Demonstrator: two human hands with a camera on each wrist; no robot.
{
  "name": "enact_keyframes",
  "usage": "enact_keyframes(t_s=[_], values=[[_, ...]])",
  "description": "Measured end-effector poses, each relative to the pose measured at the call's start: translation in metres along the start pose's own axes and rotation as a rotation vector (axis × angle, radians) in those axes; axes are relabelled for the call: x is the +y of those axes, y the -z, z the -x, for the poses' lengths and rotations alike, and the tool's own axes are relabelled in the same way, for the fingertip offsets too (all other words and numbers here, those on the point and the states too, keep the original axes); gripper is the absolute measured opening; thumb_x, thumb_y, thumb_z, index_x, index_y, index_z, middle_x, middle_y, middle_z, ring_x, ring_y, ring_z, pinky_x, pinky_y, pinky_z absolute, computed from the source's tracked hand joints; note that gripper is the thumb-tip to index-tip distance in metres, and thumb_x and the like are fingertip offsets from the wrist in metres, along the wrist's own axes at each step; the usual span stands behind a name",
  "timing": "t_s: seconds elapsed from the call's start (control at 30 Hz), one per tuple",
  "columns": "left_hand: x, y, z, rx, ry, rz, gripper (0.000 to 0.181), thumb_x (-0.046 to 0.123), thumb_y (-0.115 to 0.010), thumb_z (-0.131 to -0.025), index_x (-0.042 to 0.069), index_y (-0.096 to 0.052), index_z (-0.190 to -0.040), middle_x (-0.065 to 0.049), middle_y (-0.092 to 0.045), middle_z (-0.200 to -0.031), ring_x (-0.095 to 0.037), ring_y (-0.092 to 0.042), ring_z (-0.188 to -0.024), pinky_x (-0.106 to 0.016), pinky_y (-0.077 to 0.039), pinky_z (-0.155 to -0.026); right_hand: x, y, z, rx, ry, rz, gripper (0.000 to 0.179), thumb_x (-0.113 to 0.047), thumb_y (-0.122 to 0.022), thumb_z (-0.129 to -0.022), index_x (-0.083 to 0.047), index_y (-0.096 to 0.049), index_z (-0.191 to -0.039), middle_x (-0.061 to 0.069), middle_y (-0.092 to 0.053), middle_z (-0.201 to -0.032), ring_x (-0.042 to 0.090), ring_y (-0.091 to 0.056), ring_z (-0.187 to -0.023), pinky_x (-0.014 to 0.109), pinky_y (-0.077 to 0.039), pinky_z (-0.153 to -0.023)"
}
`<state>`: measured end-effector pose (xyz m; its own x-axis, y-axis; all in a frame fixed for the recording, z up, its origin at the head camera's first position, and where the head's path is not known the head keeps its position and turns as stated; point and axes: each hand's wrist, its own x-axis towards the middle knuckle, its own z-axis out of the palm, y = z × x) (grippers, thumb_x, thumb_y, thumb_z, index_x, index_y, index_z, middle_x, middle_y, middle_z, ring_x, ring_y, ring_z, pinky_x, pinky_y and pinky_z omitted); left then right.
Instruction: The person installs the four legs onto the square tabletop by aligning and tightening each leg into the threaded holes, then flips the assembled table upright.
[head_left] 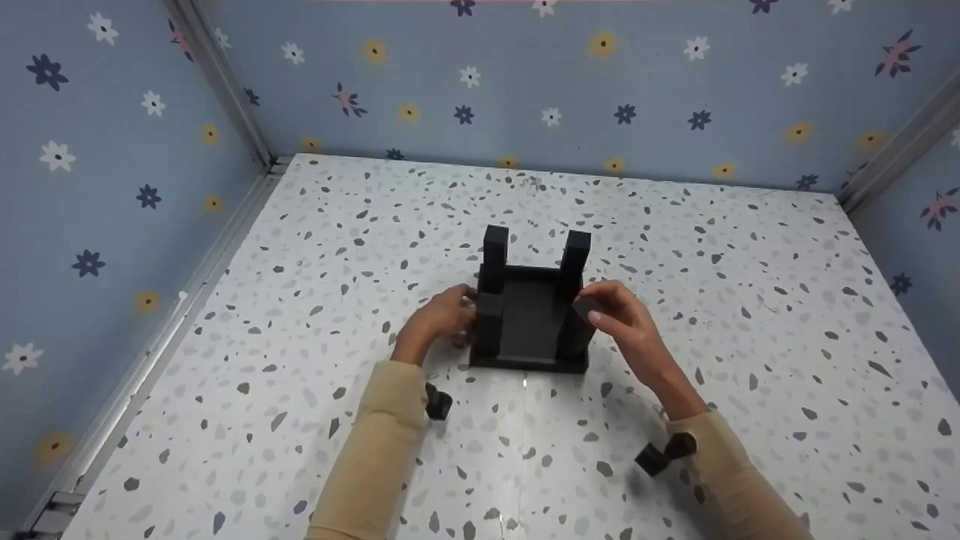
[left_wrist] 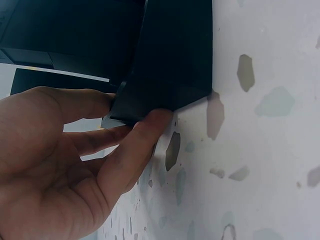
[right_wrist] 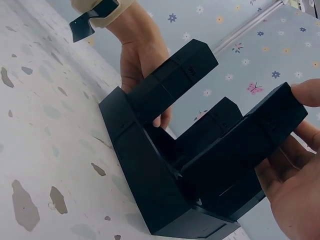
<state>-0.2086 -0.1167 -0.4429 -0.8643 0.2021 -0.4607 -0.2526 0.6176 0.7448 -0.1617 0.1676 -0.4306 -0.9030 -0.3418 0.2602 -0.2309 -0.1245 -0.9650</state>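
A black piece like a small upturned table stands on the speckled surface, its square base point(head_left: 529, 322) lying flat with several block legs pointing up. My left hand point(head_left: 442, 315) is at the base's left side; in the left wrist view its thumb and fingers pinch the base's edge point(left_wrist: 170, 60). With thumb and fingertips, my right hand point(head_left: 626, 322) grips the upper end of the near right leg point(right_wrist: 250, 135). That leg rises from the base's corner; whether it is fixed there I cannot tell. The far legs point(head_left: 576, 259) are untouched.
The white speckled tabletop point(head_left: 337, 247) spreads around the black piece. Flowered blue panels point(head_left: 540, 82) stand at the back and both sides, with metal rails point(head_left: 225, 82) in the corners. Dark wrist-worn devices point(head_left: 439, 403) sit at both cuffs.
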Motion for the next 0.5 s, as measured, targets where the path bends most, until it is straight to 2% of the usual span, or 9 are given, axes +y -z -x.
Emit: enact_keyframes(t_s=[0.23,0.5], values=[[0.0004,0.0005,0.0003,-0.003,-0.001,0.001,0.045,0.015,-0.052,-0.093,0.008,-0.044,-0.137,-0.013,-0.065,-0.107,-0.022,-0.062,-0.092,-0.03,-0.053,-0.068,-0.0033,-0.0031,0.0001,0.072,-0.037,0.057,0.029,0.002,-0.059,-0.088,0.009,-0.05,-0.114,0.007,-0.058,-0.108,0.015,-0.057,-0.096,0.024,-0.049,-0.08],[-0.0005,0.0001,0.0013,-0.004,-0.012,0.037,0.045,0.012,-0.053,-0.091,0.008,-0.045,-0.135,-0.013,-0.066,-0.101,-0.02,-0.063,-0.083,-0.03,-0.053,-0.065,-0.0018,-0.0033,0.0014,0.079,-0.032,0.078,0.028,0.002,-0.062,-0.087,0.009,-0.048,-0.111,0.01,-0.055,-0.108,0.018,-0.058,-0.097,0.025,-0.051,-0.08]])
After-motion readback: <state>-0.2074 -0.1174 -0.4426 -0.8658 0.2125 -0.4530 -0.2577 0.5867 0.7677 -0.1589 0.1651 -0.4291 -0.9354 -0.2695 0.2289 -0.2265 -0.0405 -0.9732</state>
